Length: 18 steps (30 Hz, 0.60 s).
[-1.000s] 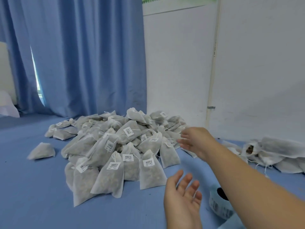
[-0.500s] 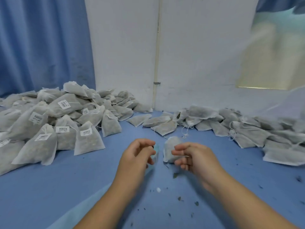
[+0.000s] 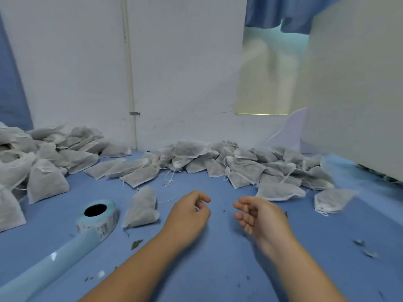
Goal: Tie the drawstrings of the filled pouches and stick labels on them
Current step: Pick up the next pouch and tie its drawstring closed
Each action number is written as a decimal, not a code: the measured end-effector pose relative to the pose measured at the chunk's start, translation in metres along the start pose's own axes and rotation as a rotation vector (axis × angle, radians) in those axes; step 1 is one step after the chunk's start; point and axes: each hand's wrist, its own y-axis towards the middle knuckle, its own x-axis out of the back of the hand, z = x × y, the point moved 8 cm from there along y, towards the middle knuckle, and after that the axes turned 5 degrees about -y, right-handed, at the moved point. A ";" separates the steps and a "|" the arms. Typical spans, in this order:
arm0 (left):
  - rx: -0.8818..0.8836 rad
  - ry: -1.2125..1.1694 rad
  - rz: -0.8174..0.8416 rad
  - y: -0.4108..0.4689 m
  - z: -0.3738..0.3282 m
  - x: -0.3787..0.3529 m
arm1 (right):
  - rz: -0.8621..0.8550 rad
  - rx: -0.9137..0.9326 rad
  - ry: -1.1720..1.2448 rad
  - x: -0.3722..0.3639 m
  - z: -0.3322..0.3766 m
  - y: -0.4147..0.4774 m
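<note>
Pouch (image 3: 141,207) lies just R of label roll (image 3: 99,216). The loose-string heap (image 3: 239,168) far R of roll looks untied, so prob. lots left. L hand (image 3: 187,212) is curled, can't tell if pinching anything; R hand (image 3: 259,216) hangs slack, empty.

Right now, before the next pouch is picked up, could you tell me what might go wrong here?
1. The loose drawstrings of the right pile of pouches cross each other, so lifting one pouch may drag its neighbours.
2. Herb crumbs litter the blue surface; a label from the label roll could pick them up and stick poorly.
3. The lone pouch lies apart beside the roll and might be skipped.
</note>
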 end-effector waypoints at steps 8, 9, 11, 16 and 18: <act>-0.150 0.239 0.011 0.024 0.017 -0.022 | -0.156 -0.035 0.087 0.035 -0.006 0.022; -0.135 0.200 -0.025 0.025 0.021 -0.018 | -0.178 -0.027 0.103 0.039 -0.006 0.024; -0.103 0.155 -0.055 0.027 0.024 -0.014 | -0.227 -0.018 0.165 0.049 -0.007 0.027; -0.003 0.092 -0.037 0.034 0.036 -0.015 | -0.342 -0.017 0.394 0.062 -0.014 0.037; 0.022 0.081 -0.036 0.036 0.038 -0.016 | -0.400 0.038 0.346 0.072 -0.007 0.043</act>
